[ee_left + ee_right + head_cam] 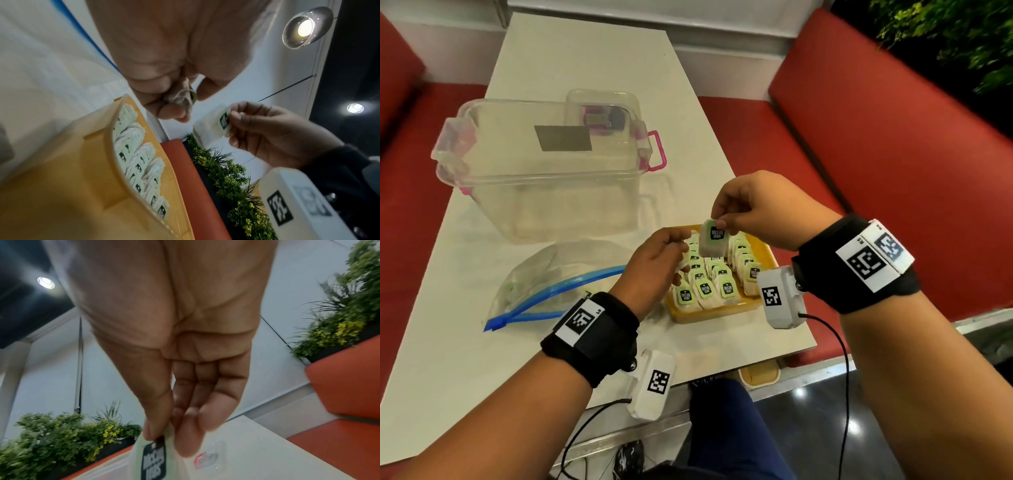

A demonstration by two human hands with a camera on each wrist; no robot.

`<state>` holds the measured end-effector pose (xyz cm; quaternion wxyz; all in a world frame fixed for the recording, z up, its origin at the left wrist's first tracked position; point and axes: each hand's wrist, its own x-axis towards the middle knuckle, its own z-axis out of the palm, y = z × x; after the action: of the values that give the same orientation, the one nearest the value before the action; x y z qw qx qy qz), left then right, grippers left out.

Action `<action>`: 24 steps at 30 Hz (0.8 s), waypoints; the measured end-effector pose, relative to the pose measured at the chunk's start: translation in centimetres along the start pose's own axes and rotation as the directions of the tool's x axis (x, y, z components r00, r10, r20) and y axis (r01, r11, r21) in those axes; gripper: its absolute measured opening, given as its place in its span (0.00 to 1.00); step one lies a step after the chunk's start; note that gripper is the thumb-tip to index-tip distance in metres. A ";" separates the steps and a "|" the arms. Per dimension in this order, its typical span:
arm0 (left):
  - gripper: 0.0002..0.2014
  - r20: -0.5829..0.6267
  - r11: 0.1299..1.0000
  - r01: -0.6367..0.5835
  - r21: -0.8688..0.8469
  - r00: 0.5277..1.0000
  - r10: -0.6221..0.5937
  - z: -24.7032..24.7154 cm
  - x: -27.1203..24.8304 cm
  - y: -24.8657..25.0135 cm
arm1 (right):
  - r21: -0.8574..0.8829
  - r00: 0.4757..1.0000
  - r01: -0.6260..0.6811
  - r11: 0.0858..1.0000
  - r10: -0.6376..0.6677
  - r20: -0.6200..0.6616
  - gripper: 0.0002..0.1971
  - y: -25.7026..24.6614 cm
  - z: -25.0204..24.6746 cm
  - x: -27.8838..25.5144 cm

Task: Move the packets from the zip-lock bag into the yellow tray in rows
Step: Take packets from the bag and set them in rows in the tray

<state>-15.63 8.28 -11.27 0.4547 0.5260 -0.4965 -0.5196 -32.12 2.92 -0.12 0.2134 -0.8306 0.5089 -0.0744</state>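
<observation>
White table [482,342], yellow tray [765,246] — right hand [756,209] pinching packet [711,240] above, left hand [654,260] gripping another

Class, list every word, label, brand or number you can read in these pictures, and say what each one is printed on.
"McCoy teas": black label of the packet pinched by the right hand.
"McCoy teas": labels of the front-row packets in the yellow tray.
"R5": right wristband tag, small.
Left wristband tag: letter too small to read.
Grey label on the clear box: blank.
</observation>
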 end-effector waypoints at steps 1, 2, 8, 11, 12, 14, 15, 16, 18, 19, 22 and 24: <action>0.16 0.012 1.000 0.004 0.001 1.000 -0.005 0.1 0.1 -0.2 | 0.009 0.999 -0.030 1.000 0.030 0.017 0.04 0.9 0.1 -0.2; 0.17 0.024 1.000 -0.003 0.022 1.000 0.003 0.1 0.2 -0.5 | 0.009 0.998 -0.059 0.998 0.059 0.038 0.03 1.7 0.3 -0.3; 0.24 0.043 0.995 -0.060 0.076 0.997 0.057 0.4 0.7 -1.9 | -0.012 0.954 -0.237 0.971 0.235 0.184 0.02 6.2 1.9 -2.0; 0.25 0.018 0.998 -0.057 0.000 0.998 0.057 0.7 0.9 -2.1 | -0.076 0.932 -0.270 0.960 0.280 0.231 0.03 7.6 2.7 -2.4; 0.25 0.012 0.998 -0.058 -0.008 0.998 0.058 0.8 1.0 -2.1 | -0.112 0.928 -0.273 0.955 0.292 0.231 0.02 7.9 3.0 -2.4; 0.24 0.003 0.998 -0.068 -0.019 0.998 0.068 1.0 1.0 -2.1 | -0.187 0.922 -0.282 0.941 0.319 0.220 0.02 8.5 3.6 -2.2; 0.23 0.001 0.997 -0.070 -0.025 0.998 0.070 1.1 1.0 -2.1 | -0.220 0.917 -0.291 0.931 0.337 0.212 0.03 8.7 4.0 -2.0; 0.23 0.001 0.997 -0.068 -0.027 0.998 0.068 1.1 1.0 -2.1 | -0.248 0.913 -0.302 0.921 0.354 0.203 0.03 8.9 4.2 -1.8; 0.22 0.001 0.997 -0.076 -0.009 0.997 0.076 1.2 0.9 -2.0 | -0.290 0.907 -0.315 0.904 0.377 0.189 0.03 9.2 4.7 -1.3; 0.22 -0.001 0.997 -0.081 -0.001 0.997 0.081 1.2 0.9 -2.0 | -0.302 0.907 -0.317 0.899 0.380 0.181 0.03 9.4 5.0 -1.1; 0.22 -0.004 0.996 -0.089 0.005 0.996 0.089 1.2 0.9 -2.0 | -0.312 0.916 -0.314 0.897 0.373 0.151 0.03 9.6 5.3 -0.6; 0.22 -0.002 0.996 -0.086 0.002 0.996 0.086 1.2 0.9 -1.9 | -0.322 0.912 -0.317 0.892 0.380 0.156 0.03 9.8 5.5 -0.4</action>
<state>-16.78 7.65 -13.34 0.4766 0.5053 -0.5186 -0.4985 -38.37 0.96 -9.21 0.1531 -0.7504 0.6296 0.1305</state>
